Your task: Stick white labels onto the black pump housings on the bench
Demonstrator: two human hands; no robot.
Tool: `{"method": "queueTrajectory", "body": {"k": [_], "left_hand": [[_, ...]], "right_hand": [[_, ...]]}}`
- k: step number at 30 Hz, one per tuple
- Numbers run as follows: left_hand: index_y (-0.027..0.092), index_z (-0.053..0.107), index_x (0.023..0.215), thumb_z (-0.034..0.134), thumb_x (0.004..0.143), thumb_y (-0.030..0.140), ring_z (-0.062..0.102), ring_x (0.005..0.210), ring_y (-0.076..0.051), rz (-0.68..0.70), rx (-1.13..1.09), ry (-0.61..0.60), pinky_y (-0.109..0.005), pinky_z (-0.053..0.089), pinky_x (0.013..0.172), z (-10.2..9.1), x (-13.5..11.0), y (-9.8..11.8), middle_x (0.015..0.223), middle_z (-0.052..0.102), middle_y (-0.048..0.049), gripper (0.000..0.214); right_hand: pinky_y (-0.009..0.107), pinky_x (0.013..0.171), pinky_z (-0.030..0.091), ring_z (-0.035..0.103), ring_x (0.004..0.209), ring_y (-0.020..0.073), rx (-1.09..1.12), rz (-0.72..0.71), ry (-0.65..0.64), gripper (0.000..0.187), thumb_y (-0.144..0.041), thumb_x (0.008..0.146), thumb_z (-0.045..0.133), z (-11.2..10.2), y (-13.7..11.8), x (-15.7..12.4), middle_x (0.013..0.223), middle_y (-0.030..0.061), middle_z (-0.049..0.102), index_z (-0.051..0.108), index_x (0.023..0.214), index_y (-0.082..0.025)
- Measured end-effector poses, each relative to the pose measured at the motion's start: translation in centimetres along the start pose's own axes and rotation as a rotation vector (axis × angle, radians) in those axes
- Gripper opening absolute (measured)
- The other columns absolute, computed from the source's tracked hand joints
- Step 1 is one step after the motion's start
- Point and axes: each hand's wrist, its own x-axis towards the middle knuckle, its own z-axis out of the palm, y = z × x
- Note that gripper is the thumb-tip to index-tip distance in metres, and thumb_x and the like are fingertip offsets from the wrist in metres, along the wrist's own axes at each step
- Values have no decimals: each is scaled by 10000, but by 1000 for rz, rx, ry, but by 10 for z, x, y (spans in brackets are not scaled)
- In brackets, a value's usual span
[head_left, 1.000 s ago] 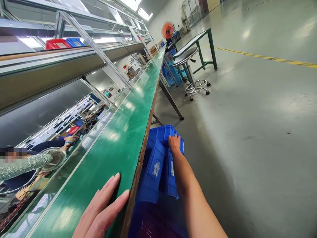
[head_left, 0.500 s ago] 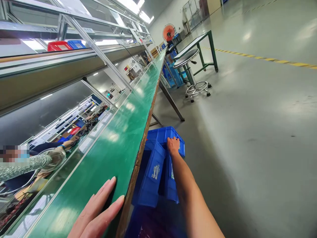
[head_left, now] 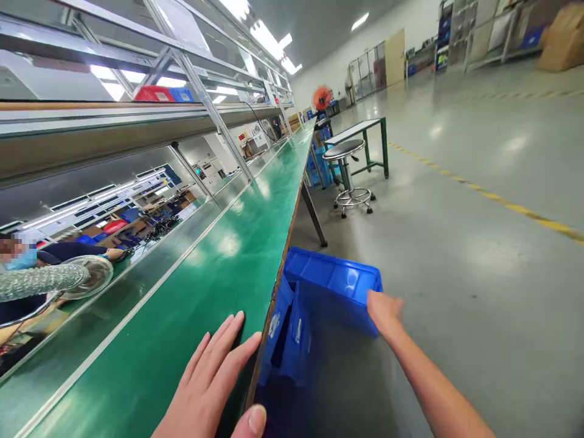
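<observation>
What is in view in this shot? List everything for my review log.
green-topped workbench: one, green, along the left
blue plastic bins: at least two, blue, below the bench edge
red shelf bin: one, red, upper shelf
blue shelf bin: one, blue, beside it
metal stool: one, grey, floor beyond the bins
side table: one, white and green, behind the stool
fan: one, orange, far bench end
cardboard box: one or more, brown, far upper right
co-worker's sleeved arm: one, grey-green, far left
left hand: one, bare, flat on the bench
right hand: one, bare, blurred, at the bin rim
</observation>
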Motion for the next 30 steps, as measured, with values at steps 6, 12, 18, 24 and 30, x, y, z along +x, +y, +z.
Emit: {"method": "queueTrajectory", "body": {"k": [6, 12, 18, 24, 30], "left_hand": [[407, 313, 1661, 456, 1060, 480, 433, 1540, -375, 48, -40, 50, -643, 530, 1147, 8, 1, -4, 1729, 331, -6, 623], [424, 304, 1655, 461, 1079, 527, 348, 1584, -351, -7, -116, -41, -666, 450, 1219, 0, 6, 5, 1738, 290, 19, 605], [327, 442, 1611, 439, 1068, 625, 260, 1606, -380, -117, -247, -272, -731, 290, 1270, -21, 25, 18, 1734, 270, -60, 619], [296, 402, 1634, 499, 1055, 547, 101, 1650, -324, -197, -376, -406, -681, 101, 1334, -40, 34, 30, 1764, 179, -71, 639], [304, 444, 1607, 549, 1034, 578, 106, 1659, -297, -239, -548, -319, -628, 50, 1350, -44, 34, 33, 1765, 209, -120, 644]], "right_hand": [[551, 1093, 480, 606, 1311, 328, -48, 129, 175, 310, -380, 1078, 625, -50, 49, 13, 1355, 131, 684, 685, 1290, -164], [782, 1134, 274, 519, 1398, 454, 30, 188, 175, 528, -414, 1060, 568, -33, 13, 30, 1418, 316, 636, 596, 1461, -72], [789, 1140, 260, 586, 1327, 434, 20, 164, 196, 412, -288, 936, 690, -22, 24, 13, 1368, 290, 671, 711, 1305, -104], [785, 1037, 392, 588, 1356, 495, 1, 55, 267, 305, -256, 946, 630, -22, 13, -10, 1290, 325, 710, 768, 1181, -121], [806, 623, 492, 767, 717, 561, 165, -217, 51, 404, -583, 890, 655, -32, 17, -35, 733, 170, 775, 773, 673, -264]]}}
